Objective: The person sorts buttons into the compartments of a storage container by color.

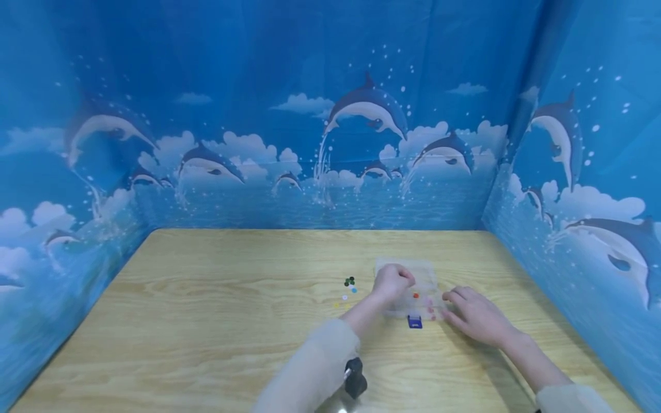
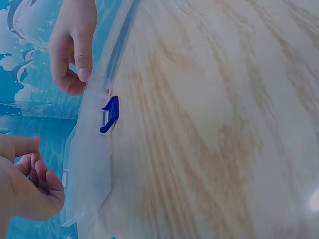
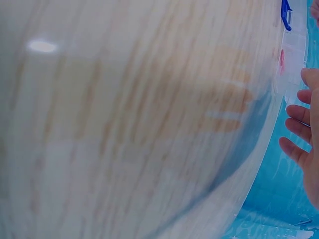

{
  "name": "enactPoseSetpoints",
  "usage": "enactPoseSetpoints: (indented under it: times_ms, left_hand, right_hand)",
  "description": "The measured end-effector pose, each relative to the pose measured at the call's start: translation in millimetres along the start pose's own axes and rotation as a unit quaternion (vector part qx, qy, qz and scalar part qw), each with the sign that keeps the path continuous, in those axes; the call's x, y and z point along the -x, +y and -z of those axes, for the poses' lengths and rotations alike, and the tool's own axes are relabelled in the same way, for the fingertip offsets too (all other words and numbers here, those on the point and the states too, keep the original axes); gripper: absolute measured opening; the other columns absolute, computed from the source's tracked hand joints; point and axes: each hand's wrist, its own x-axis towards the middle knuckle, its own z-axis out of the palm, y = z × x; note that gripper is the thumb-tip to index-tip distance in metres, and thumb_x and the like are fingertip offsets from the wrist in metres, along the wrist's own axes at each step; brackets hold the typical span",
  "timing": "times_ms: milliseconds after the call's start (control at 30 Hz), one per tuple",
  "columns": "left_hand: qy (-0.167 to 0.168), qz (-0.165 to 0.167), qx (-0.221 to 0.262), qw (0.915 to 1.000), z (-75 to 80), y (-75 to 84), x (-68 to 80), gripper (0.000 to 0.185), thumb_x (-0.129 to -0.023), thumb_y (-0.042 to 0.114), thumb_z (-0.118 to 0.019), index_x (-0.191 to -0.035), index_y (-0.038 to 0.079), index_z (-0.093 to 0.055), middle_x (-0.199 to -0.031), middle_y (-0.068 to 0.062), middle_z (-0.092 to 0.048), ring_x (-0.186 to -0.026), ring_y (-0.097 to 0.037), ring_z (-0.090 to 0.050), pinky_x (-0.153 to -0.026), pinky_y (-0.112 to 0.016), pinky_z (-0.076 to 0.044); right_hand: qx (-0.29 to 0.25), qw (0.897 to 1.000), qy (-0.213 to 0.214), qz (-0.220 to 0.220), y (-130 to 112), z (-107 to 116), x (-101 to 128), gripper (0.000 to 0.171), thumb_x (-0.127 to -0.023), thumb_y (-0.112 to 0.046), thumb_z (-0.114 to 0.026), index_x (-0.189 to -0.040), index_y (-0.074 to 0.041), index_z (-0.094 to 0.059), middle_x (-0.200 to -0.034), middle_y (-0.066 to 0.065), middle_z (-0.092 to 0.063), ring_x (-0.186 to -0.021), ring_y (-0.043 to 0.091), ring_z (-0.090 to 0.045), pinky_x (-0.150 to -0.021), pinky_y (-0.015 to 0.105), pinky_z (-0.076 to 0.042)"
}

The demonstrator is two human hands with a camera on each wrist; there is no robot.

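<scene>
A clear plastic box (image 1: 426, 275) lies on the table with a blue latch (image 1: 415, 322) on its near side. Over its left part hovers my left hand (image 1: 392, 282); in the left wrist view that hand (image 2: 32, 186) has curled fingers, with nothing visible between them. An orange piece (image 1: 416, 295) and several small pink pieces (image 1: 428, 301) show in the box. At the box's right edge, my right hand (image 1: 477, 317) has its fingertips close to the rim. The right wrist view shows this hand (image 3: 310, 122) with fingers relaxed and spread.
Left of the box lie small loose pieces on the wood-grain table (image 1: 232, 321): several dark green ones (image 1: 349, 281), a blue one (image 1: 354, 291), a white one (image 1: 345, 297) and yellow ones (image 1: 337, 305). A blue dolphin-print curtain (image 1: 258, 115) surrounds the table's back and sides.
</scene>
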Motion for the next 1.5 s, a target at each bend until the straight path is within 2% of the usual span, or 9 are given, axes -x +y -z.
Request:
enactPoseSetpoints:
  times_ms: [300,667,900,1233,1500]
  left_hand:
    - [-0.001,-0.008,0.003,1.0000,18.1,-3.0,0.2,0.003,-0.082,0.007,-0.067,-0.084,0.005,-0.067,-0.079,0.002,-0.061,-0.074,-0.011,-0.054,-0.066,-0.026,-0.047]
    - [0.005,-0.006,-0.008,0.9999,43.1,-16.4,-2.9,0.004,-0.083,0.009,-0.067,-0.082,0.006,-0.067,-0.080,0.001,-0.060,-0.073,-0.012,-0.052,-0.061,-0.024,-0.043]
    - [0.007,-0.003,-0.002,1.0000,63.3,-26.1,-4.8,0.006,-0.086,0.010,-0.064,-0.082,0.005,-0.066,-0.079,-0.001,-0.059,-0.067,-0.013,-0.049,-0.056,-0.024,-0.041]
    - [0.040,0.023,-0.004,0.9989,88.7,-43.5,-9.3,0.007,-0.088,0.013,-0.062,-0.086,0.007,-0.065,-0.088,-0.002,-0.061,-0.075,-0.017,-0.054,-0.069,-0.031,-0.047]
    - [0.074,0.046,-0.016,0.9961,94.2,-50.4,-15.9,0.006,-0.085,0.014,-0.064,-0.085,0.008,-0.065,-0.085,-0.002,-0.061,-0.073,-0.016,-0.054,-0.064,-0.029,-0.046]
  right_hand:
    - [0.002,1.000,-0.004,-0.001,-1.3,1.1,0.4,0.033,-0.081,-0.021,-0.068,-0.104,0.001,-0.061,-0.099,0.013,-0.060,-0.092,0.030,-0.057,-0.081,0.048,-0.047]
    - [0.003,1.000,-0.013,-0.009,-2.5,4.3,-1.7,0.033,-0.081,-0.021,-0.068,-0.105,0.001,-0.061,-0.100,0.014,-0.060,-0.093,0.031,-0.057,-0.081,0.048,-0.047]
    - [0.002,1.000,-0.012,-0.007,-3.0,4.6,-3.3,0.033,-0.081,-0.020,-0.068,-0.105,0.002,-0.061,-0.100,0.015,-0.060,-0.094,0.031,-0.056,-0.081,0.048,-0.047]
    - [0.001,1.000,-0.012,-0.004,-3.0,5.0,-3.2,0.032,-0.081,-0.020,-0.068,-0.104,0.002,-0.061,-0.100,0.015,-0.060,-0.093,0.032,-0.057,-0.081,0.048,-0.047]
    - [0.003,1.000,-0.010,-0.006,-4.1,5.0,-2.3,0.031,-0.081,-0.020,-0.068,-0.103,0.001,-0.061,-0.099,0.015,-0.060,-0.092,0.031,-0.057,-0.081,0.048,-0.046]
